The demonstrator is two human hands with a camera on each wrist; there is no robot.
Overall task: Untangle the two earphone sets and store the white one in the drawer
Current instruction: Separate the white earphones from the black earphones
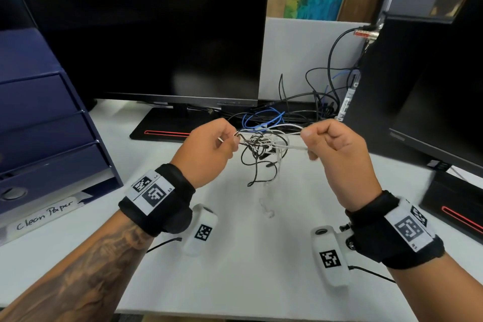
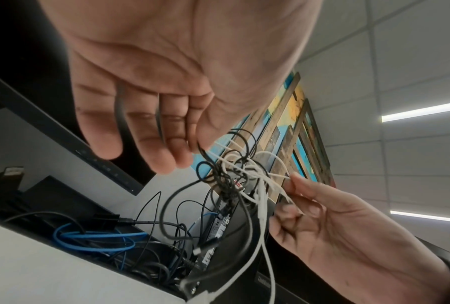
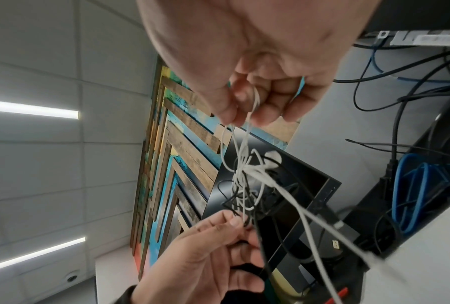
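Both hands are raised above the white desk [image 1: 235,256], pulling a knot of cords apart between them. The left hand [image 1: 209,151] has its fingers curled and pinches black cord of the black earphones [image 1: 254,162] between thumb and fingertip. The right hand [image 1: 337,154] is also curled, thumb and forefinger pinching a strand of the white earphones [image 1: 281,149]. The two sets are wound together in a tight snarl hanging in the air between the hands, with black loops drooping below it and white strands trailing down toward the desk; a white earbud [image 1: 266,210] hangs low, and I cannot tell whether it touches the surface.

To the far left stands a dark blue drawer unit [image 1: 44,123], its drawers closed, with a handwritten "Clean Paper" label [image 1: 44,215] lying at its foot. A large dark monitor [image 1: 146,31] sits straight ahead, a second monitor [image 1: 428,91] at right, and loose black and blue cables [image 1: 264,119] lie behind the hands.
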